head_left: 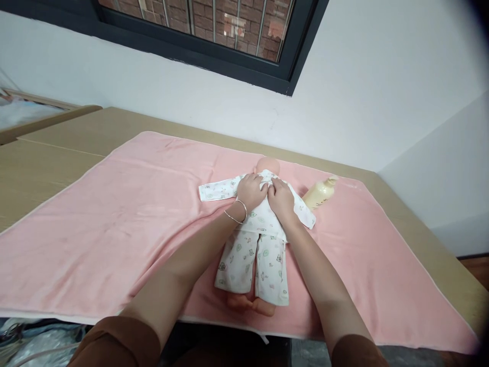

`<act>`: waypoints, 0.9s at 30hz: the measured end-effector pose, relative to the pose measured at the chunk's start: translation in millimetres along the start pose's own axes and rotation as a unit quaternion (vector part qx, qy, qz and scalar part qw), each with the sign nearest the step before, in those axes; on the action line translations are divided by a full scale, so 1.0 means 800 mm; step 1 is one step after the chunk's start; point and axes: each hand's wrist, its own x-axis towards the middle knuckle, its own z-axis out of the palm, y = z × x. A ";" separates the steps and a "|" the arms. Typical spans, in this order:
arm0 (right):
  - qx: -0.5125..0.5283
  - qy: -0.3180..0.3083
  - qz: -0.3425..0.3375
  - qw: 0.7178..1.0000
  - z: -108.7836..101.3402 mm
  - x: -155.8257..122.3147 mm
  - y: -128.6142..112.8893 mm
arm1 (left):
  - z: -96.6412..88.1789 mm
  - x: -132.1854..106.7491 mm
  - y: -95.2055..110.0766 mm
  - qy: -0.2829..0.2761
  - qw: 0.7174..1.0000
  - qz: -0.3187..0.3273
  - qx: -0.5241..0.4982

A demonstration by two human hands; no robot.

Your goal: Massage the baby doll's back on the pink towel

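Note:
A baby doll (268, 165) lies on a pink blanket, its head toward the wall. It wears a white patterned long-sleeved shirt (262, 219) and matching pants (272, 267), with its feet (252, 304) showing below the cuffs. My left hand (251, 191), a silver bangle at the wrist, rests on the upper shirt near the neckline, fingers bent on the fabric. Beside it, my right hand (281, 199) is closed on the other side of the same neckline. Both thumbs point inward, close together. My hands partly hide the shirt's front and collar.
The pink blanket (114, 214) spreads over a wooden table (57, 168). To the doll's right, a pale yellow pump bottle (320, 193) lies tilted near the sleeve. A white wall (229, 112) and a dark-framed window (294, 56) stand behind. Clear plastic (49, 349) shows at the lower left.

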 end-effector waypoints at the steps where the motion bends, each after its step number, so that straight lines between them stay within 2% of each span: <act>1: 0.007 -0.005 0.005 1.000 0.001 0.001 0.003 | 0.001 0.002 -0.002 -0.006 1.000 -0.003 -0.014; 5: 0.010 -0.027 0.018 0.999 0.008 0.005 0.013 | 0.003 0.009 -0.008 -0.040 0.998 0.001 -0.039; 11: 0.035 -0.032 0.017 0.999 0.018 0.007 0.020 | -0.002 0.010 -0.005 -0.062 0.997 0.004 -0.037; 27: 0.057 -0.016 0.009 0.998 0.020 0.009 0.022 | -0.003 0.011 -0.004 -0.073 0.997 -0.003 -0.035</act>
